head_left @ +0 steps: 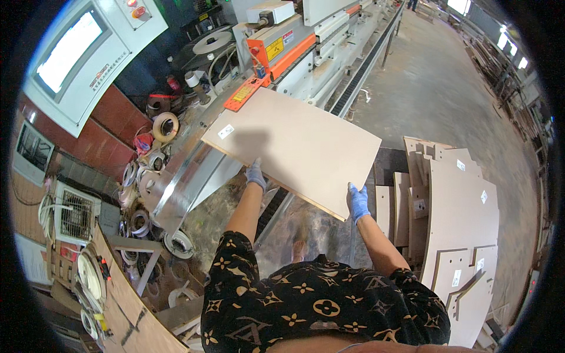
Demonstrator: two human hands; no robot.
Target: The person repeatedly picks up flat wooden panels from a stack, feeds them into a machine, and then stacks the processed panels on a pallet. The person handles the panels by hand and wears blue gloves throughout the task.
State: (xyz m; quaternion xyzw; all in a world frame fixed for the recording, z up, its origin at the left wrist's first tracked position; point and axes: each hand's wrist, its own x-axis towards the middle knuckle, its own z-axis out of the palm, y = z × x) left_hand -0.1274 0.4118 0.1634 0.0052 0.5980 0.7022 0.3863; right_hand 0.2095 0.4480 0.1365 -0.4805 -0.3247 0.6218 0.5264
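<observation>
A flat beige board (312, 147) with a small white label near its left corner lies between my gloved hands. My left hand (255, 175), in a blue glove, grips the board's near edge, its fingers partly hidden under it. At the near right corner my right hand (358, 202), also gloved in blue, holds the board's right edge with the thumb on top. The board's far left part rests at the machine's orange guide plate (243, 94), on the machine bed. A dark shadow falls across the board's left half.
Beyond the board runs the long edge-banding machine (294, 53) with a dark conveyor track (368, 65). A control panel with a screen (69, 52) stands at upper left. Rolls of edging tape (166, 126) crowd the left floor. Stacked cut panels (462, 206) stand at my right.
</observation>
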